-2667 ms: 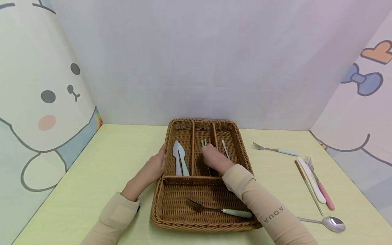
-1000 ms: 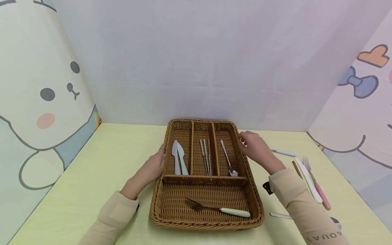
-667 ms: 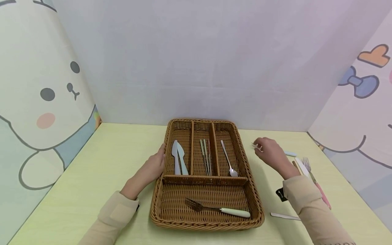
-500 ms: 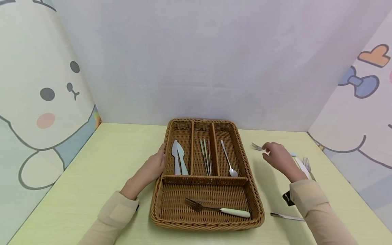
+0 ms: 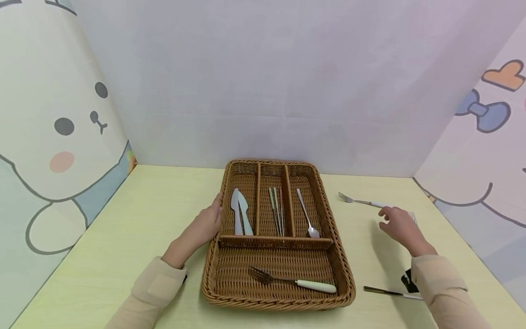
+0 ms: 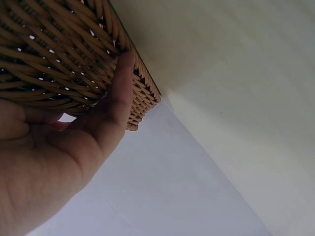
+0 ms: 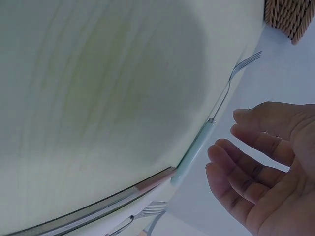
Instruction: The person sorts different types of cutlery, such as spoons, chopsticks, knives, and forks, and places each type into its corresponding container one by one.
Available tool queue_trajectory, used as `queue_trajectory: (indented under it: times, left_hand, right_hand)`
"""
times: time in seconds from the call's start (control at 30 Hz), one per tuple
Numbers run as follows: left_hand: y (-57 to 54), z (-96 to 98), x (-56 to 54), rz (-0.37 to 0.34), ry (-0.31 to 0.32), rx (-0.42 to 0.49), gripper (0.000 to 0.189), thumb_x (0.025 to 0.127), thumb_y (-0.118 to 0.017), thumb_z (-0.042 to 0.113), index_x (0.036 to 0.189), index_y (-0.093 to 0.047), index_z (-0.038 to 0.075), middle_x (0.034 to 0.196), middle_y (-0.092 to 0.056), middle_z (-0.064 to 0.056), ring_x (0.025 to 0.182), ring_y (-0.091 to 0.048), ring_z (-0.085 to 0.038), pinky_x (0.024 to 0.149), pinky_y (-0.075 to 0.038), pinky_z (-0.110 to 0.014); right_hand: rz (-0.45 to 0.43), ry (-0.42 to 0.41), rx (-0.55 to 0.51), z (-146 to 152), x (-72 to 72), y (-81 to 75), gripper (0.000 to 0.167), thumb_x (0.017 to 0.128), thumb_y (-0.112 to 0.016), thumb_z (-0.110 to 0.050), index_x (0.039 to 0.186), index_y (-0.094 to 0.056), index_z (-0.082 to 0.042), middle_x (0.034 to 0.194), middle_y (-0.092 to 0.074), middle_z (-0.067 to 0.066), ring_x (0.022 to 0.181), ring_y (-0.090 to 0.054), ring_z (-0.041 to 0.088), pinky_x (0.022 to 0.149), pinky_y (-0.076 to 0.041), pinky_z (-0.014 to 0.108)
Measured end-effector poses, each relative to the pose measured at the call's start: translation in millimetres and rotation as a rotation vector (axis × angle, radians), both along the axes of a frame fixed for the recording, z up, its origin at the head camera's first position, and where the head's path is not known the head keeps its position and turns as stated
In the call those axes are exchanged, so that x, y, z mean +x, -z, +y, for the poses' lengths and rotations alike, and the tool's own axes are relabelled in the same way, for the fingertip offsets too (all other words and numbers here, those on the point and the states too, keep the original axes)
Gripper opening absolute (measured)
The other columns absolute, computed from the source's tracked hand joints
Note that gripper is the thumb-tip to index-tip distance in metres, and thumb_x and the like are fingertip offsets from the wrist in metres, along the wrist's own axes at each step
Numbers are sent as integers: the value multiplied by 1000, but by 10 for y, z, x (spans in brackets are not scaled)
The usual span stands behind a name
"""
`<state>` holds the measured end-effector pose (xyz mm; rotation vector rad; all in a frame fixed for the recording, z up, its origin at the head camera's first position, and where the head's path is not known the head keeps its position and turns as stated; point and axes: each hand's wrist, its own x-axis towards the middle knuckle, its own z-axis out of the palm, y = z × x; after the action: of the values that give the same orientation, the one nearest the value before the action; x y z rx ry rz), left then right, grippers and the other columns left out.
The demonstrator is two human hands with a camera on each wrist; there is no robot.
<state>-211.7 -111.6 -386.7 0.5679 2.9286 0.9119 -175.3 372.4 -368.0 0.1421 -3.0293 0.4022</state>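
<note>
Head view: your right grip (image 5: pixel 402 225) is released, fingers loosely bent, just beside the silver metal fork with a pale-blue handle (image 5: pixel 375 204), which lies on the pale yellow surface (image 5: pixel 172 196) right of the divided brown wicker basket (image 5: pixel 279 304). Your left grip (image 5: pixel 204 223) is released too, fingers resting against the basket's outer left wall.

There's room between the wicker tray (image 5: pixel 279 303) and right hand (image 5: pixel 402 228); a blue-handled fork (image 5: pixel 364 202) and metal handle (image 5: pixel 386 291) cross its ends.
</note>
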Motion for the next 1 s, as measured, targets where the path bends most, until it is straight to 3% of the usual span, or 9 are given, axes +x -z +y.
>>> queue_trajectory:
  times: [0.13, 0.23, 0.47, 0.5, 0.73, 0.87, 1.0]
  left_hand:
    - [-4, 9, -6, -9, 7, -1, 49, 101, -22, 12, 142, -11, -11, 90, -58, -21, 76, -58, -23, 84, -48, -43]
    - [1, 14, -8, -20, 8, -3, 49, 101, -22, 12, 142, -10, -10, 73, -50, -10, 67, -53, -18, 78, -47, -40]
    - [4, 4, -1, -18, -1, 0, 49, 101, -22, 13, 143, -10, -10, 86, -56, -20, 68, -55, -21, 79, -48, -41]
    - [4, 2, -2, -11, -1, -1, 49, 101, -22, 13, 142, -11, -11, 89, -57, -22, 69, -55, -20, 79, -48, -41]
    - [6, -3, -2, -34, -1, -6, 50, 101, -21, 13, 143, -8, -9, 70, -47, -9, 55, -46, -16, 74, -46, -38]
    - [10, -4, 1, -15, -1, -4, 49, 101, -22, 13, 143, -10, -10, 81, -55, -17, 63, -51, -17, 77, -47, -40]
    - [6, 2, 1, -21, -3, -4, 50, 101, -22, 14, 143, -9, -9, 76, -52, -13, 62, -50, -16, 79, -46, -39]
  right_hand:
    - [-64, 39, 21, 123, 62, 28, 28, 76, -60, -1, 98, -56, 16, 86, -58, 30, 79, -56, 41, 64, -47, 49]
    - [-88, 64, 38, 203, 97, 44, 31, 75, -60, -1, 99, -55, 17, 85, -58, 29, 78, -55, 40, 64, -46, 48]
    - [-150, 126, 61, 321, 162, 69, 12, 76, -57, -1, 84, -53, 7, 71, -50, 12, 66, -45, 24, 55, -37, 35]
    - [-150, 135, 63, 332, 167, 73, 11, 76, -57, -1, 83, -53, 6, 72, -50, 14, 66, -45, 24, 55, -38, 35]
    - [-145, 132, 63, 398, 165, 116, 25, 73, -55, 1, 93, -53, 16, 75, -57, 21, 68, -50, 30, 61, -43, 44]
    - [-168, 139, 57, 425, 166, 140, 25, 74, -54, 2, 96, -52, 16, 76, -58, 22, 68, -50, 31, 60, -43, 42]
    - [-180, 144, 48, 437, 169, 162, 24, 76, -53, 3, 97, -50, 16, 77, -58, 24, 67, -50, 30, 58, -43, 40]
